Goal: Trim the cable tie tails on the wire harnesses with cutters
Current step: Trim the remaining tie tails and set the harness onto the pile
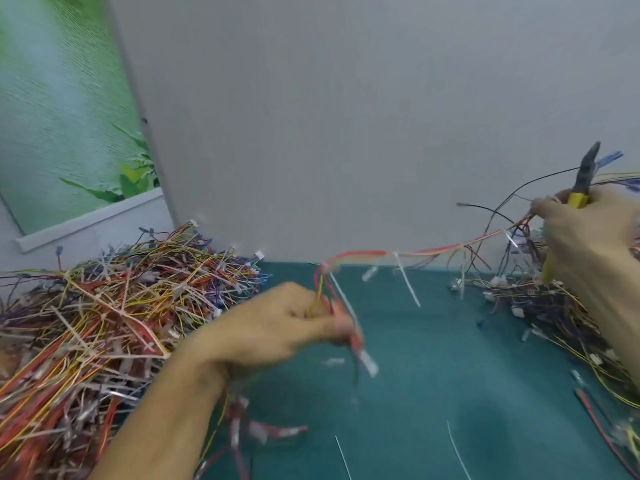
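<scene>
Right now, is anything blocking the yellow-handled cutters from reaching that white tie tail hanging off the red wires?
Nothing visible. The white cable tie tail hangs in open air below the red wire harness; the yellow-handled cutters in the right hand point upward, away from it.

We see our left grip (277, 327) bare, and the left forearm (166, 420) behind it bare too, uncovered all the way to the lower edge of the view. Our right grip (585, 237) is likewise bare, as is the short stretch of right forearm (620, 320) that shows at the right edge. Blur smears the fingertips of both, so we cannot tell finer detail such as the nails.
</scene>
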`<state>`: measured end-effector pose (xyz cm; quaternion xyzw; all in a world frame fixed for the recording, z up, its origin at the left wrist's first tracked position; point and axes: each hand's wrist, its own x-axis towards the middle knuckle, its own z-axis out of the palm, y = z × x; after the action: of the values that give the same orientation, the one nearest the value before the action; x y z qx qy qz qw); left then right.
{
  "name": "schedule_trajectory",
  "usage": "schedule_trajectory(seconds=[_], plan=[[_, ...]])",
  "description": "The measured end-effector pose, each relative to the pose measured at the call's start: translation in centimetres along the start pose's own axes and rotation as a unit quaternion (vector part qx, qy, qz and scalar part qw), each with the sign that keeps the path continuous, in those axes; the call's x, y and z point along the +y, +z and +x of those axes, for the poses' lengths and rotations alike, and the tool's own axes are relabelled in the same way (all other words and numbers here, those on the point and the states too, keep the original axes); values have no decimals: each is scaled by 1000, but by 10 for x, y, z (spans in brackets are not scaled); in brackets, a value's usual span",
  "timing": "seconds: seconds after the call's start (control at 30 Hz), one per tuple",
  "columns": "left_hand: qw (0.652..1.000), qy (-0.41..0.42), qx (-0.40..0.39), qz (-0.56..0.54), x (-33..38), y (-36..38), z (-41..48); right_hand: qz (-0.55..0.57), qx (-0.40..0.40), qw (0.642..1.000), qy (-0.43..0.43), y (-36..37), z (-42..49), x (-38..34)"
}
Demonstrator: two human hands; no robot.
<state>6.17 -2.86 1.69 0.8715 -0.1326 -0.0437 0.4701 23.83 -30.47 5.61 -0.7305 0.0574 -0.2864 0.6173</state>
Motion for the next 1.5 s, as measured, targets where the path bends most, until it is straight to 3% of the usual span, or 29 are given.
schedule_trajectory(seconds=[0.07, 0.13, 0.23, 0.33, 0.43, 0.53, 0.6, 0.67, 0.73, 0.87, 0.97, 1.03, 1.1, 1.13, 1.3, 1.5], plan=[[962, 82, 43, -258, 11, -2, 6, -5, 2, 1000, 1, 2, -3, -3], [908, 51, 142, -391, 12, -3, 23, 9, -4, 1000, 4, 6, -4, -6], [892, -148, 266, -334, -7, 7, 49, 0, -19, 1000, -23, 11, -10, -10], [902, -242, 203, -295, -33, 23, 56, -57, -58, 995, -57, 15, -25, -9], [887, -296, 128, -330, -51, 28, 54, -162, -143, 970, -112, 20, -52, 2], [886, -330, 77, -317, -61, 28, 48, -273, -274, 917, -101, 25, -74, 18], [905, -348, 68, -236, -64, 28, 44, -399, -342, 846, -92, 27, -85, 27], [918, -352, 74, -167, -65, 26, 39, -554, -342, 745, -145, 30, -96, 30], [925, -347, 65, -141, -67, 22, 35, -624, -293, 690, -219, 32, -108, 27], [932, -328, 43, -145, -76, 14, 24, -584, -217, 703, -342, 40, -144, 4], [931, -305, 42, -195, -84, 9, 15, -465, -230, 762, -386, 47, -173, -17], [925, -265, 52, -268, -85, 7, 9, -265, -365, 832, -323, 52, -195, -26], [902, -224, 81, -359, -84, 5, 6, -128, -508, 821, -226, 62, -216, -25], [887, -218, 88, -397, -83, 3, 4, -116, -534, 812, -204, 67, -226, -18], [855, -259, 102, -438, -87, 2, 9, -162, -524, 836, -3, 88, -259, 22], [853, -250, 117, -443, -93, -2, 13, -79, -507, 854, 81, 101, -267, 21]])
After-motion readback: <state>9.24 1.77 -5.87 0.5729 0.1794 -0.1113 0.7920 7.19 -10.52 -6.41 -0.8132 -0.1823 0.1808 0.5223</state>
